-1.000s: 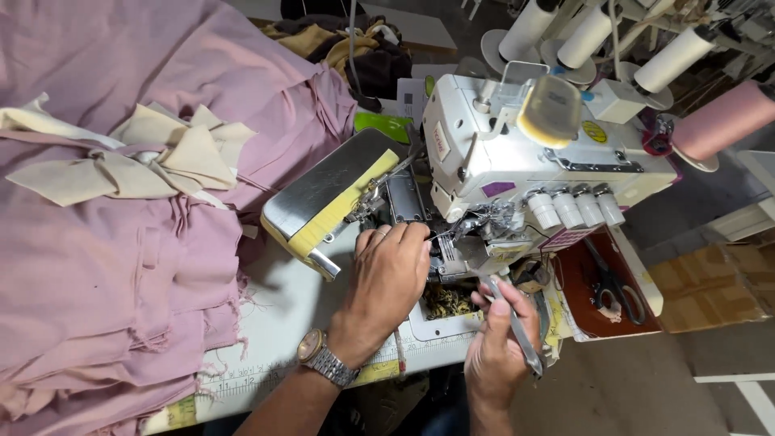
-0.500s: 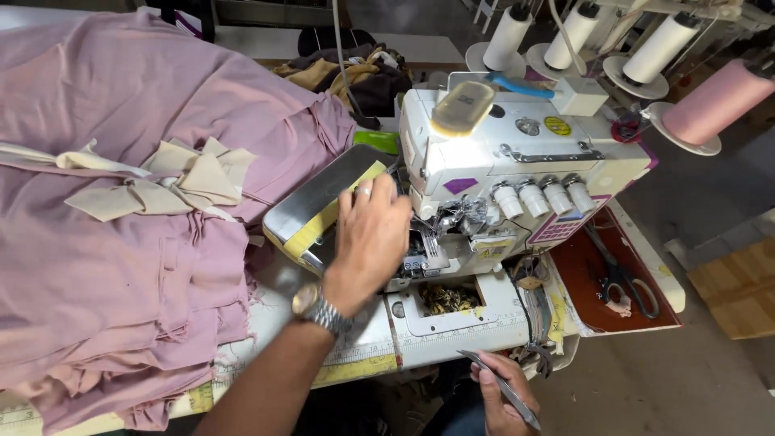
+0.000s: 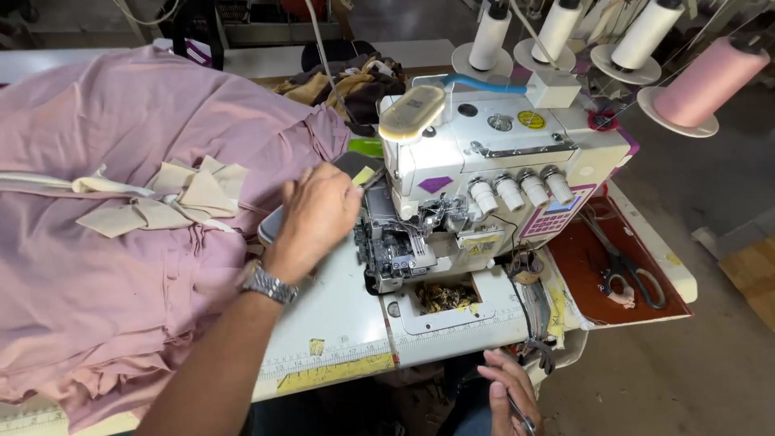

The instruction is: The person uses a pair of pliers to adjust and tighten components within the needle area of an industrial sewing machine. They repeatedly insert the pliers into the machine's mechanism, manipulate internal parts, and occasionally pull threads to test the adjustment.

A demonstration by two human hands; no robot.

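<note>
resting spread on the boxy white overlock machine (image 3: 484,178), left hand (image 3: 319,214); right hand (image 3: 508,396) pinching slim metal tweezers (image 3: 523,416).

Matt pink cloth (image 3: 121,266), a glossy white plastic sewing machine (image 3: 492,161), steel scissors (image 3: 622,258), and a shiny metal wristwatch (image 3: 266,284).

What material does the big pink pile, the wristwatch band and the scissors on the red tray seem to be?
Pink pile: soft matte fabric, probably knit; it folds and drapes.
Watch band by the left hand: shiny silver links, likely metal.
Scissors: dark, dull, apparently metal.
</note>
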